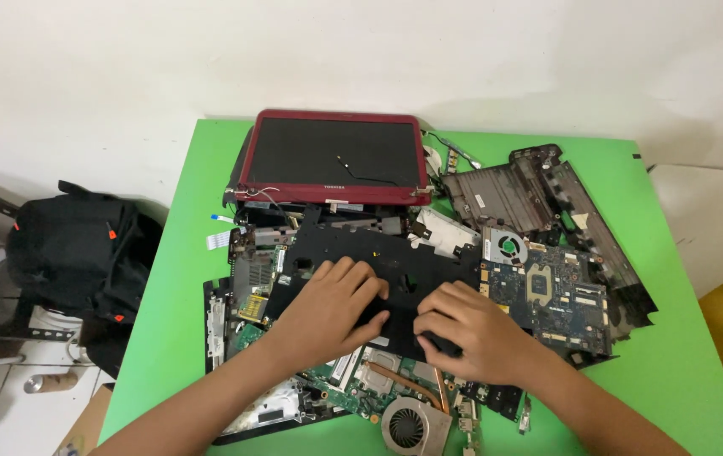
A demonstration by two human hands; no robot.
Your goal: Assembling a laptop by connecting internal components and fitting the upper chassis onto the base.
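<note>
Pressing flat with open fingers, left hand (332,308) and right hand (463,329) rest on a black panel (404,257), seemingly light, thin, brittle; edges look safest for lifting.

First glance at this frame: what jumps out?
The bright green table heaped with torn-down laptop parts, and both hands pressed flat on a black plastic panel at its centre: left hand, right hand. Behind them a red-framed screen lies at the far edge. A blue circuit board sits to the right, and a round cooling fan at the near edge.
</note>
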